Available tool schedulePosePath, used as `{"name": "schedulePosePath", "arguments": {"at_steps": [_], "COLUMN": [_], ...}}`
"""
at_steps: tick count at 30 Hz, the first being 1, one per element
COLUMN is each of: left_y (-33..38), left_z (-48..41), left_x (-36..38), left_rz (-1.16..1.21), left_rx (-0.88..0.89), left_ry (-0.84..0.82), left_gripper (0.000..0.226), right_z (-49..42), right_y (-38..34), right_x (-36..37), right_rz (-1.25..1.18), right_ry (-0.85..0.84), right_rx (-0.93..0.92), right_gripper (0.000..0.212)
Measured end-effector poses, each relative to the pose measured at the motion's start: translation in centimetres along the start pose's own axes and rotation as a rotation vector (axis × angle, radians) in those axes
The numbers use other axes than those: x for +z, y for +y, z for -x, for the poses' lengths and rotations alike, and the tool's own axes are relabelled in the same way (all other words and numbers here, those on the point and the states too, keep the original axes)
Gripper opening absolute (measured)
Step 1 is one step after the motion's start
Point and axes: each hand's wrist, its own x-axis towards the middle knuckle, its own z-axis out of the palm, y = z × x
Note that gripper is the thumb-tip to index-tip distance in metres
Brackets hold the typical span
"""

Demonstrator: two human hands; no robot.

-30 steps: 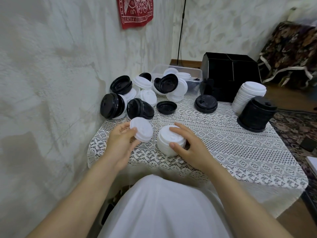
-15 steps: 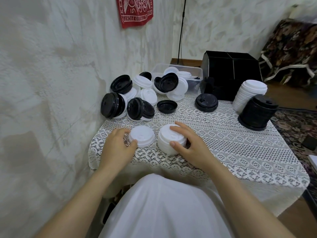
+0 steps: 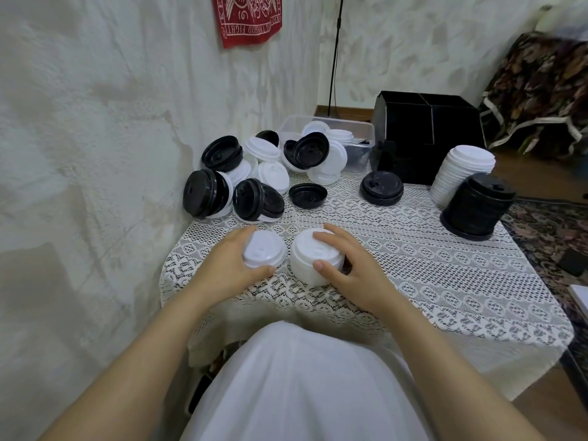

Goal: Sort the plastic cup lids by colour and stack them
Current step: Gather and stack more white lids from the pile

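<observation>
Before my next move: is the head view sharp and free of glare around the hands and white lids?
Head view: soft, even light, no glare; left hand, its white lid, right hand and short white stack are sharp; both show weakly against the lace cloth; wide-angle bending at the edges.

**A plastered room corner with a lace-covered tabletop**

Two rough, off-white plastered walls meet in a corner. The left wall (image 3: 95, 122) runs close along the tabletop's left edge and shows patchy stains and cracks. A red cloth hanging (image 3: 251, 20) with white print sits high on it, near the corner. A thin black pole or cord (image 3: 334, 58) rises straight up the back wall (image 3: 429, 43), above a strip of wooden skirting (image 3: 345, 111). A white lace cloth covers the tabletop (image 3: 445, 281) and drapes over its edges. To the right, a dark patterned carpet (image 3: 556, 224) lies on a wooden floor (image 3: 528, 183). Beyond it stands a seat (image 3: 541, 90) draped in a dark floral throw with pale trim. The light is soft and even.
</observation>
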Motion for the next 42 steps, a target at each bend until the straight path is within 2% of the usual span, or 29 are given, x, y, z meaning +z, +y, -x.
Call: {"name": "schedulePosePath", "arguments": {"at_steps": [3, 8, 11, 13, 17, 29, 33, 38, 42], "left_y": [0.7, 2.9, 4.8, 5.6, 6.6, 6.4, 6.3, 5.4, 4.8], "left_z": [0.5, 0.6, 0.8, 0.8, 0.7, 0.6, 0.8, 0.9, 0.7], "left_x": [-0.3, 0.3, 1.2, 2.1, 3.7, 5.4, 5.5, 4.9, 4.7], "left_rz": [0.052, 0.142, 0.161, 0.156, 0.149, 0.142, 0.164, 0.279, 0.299], "left_rx": [0.059, 0.164, 0.221, 0.225, 0.202, 0.139, 0.15, 0.157, 0.155], "left_ry": [0.127, 0.262, 0.225, 0.218, 0.222, 0.168, 0.14, 0.064, 0.051], "left_gripper": [0.075, 0.074, 0.079, 0.085, 0.082, 0.081, 0.079, 0.065, 0.068], "right_z": [0.0, 0.3, 0.6, 0.7, 0.6, 0.2, 0.2, 0.2, 0.2], "right_y": [-0.1, -0.1, -0.2, -0.2, 0.0, 0.3, 0.3, 0.4, 0.4], "right_x": [0.0, -0.1, -0.1, -0.1, -0.2, -0.1, -0.2, -0.3, -0.3], "right_rz": [-0.009, -0.075, -0.258, -0.292, -0.338, -0.245, -0.244, -0.252, -0.254], "right_ry": [-0.005, -0.008, 0.044, 0.074, 0.071, 0.104, 0.111, 0.106, 0.099], "right_rx": [0.005, 0.01, 0.029, 0.028, 0.008, -0.005, 0.005, 0.018, 0.023], "right_gripper": [0.044, 0.062, 0.069, 0.073, 0.058, 0.04, 0.041, 0.044, 0.045]}}
